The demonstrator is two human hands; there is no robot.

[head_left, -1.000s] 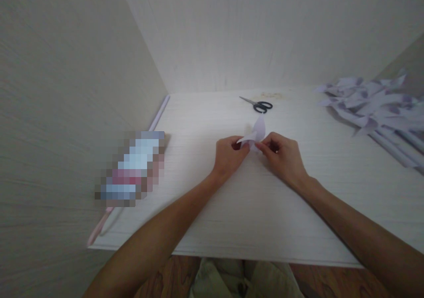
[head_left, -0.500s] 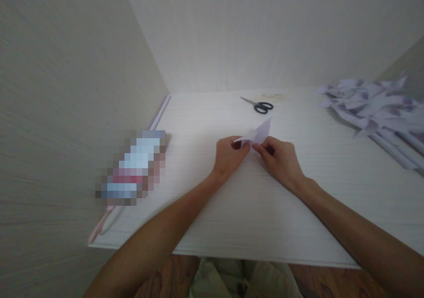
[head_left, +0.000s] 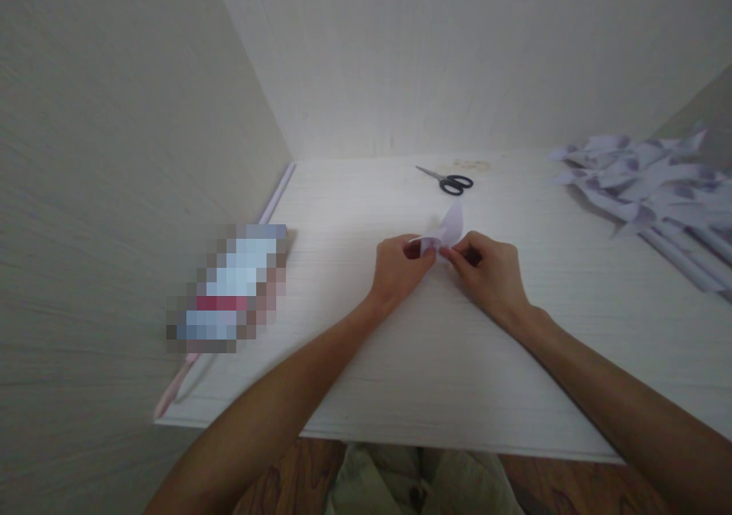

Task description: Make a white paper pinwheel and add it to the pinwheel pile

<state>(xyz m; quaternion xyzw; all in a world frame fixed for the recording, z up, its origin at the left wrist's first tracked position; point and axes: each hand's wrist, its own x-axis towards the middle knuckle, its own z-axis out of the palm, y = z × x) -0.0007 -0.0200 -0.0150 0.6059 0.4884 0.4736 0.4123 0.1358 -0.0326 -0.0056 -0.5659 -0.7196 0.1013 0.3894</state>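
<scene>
Between my two hands, above the middle of the white table [head_left: 366, 393], is a small pale-lilac piece of paper [head_left: 452, 223] with curved, folded points. My left hand [head_left: 402, 267] is closed on its left side, thumb and fingers pinching it. My right hand [head_left: 486, 271] pinches the lower right part with thumb and forefinger. One pointed flap stands up beyond the fingertips. The fingertips of both hands almost meet and hide the paper's centre. Behind the hands lie scissors [head_left: 451, 185] with black handles, their blades pointing left.
At the right rear lies a heap of pale paper pinwheel-like shapes [head_left: 646, 175] with paper tubes [head_left: 683, 259]. A blurred-out item [head_left: 234, 278] sits along the left edge, near a long pale strip [head_left: 278, 192]. Walls [head_left: 400, 57] enclose the table at the back and sides.
The upright paper flap has bent into a rounder, shorter curve. Both hands have shifted slightly right and keep their pinch on the paper.
</scene>
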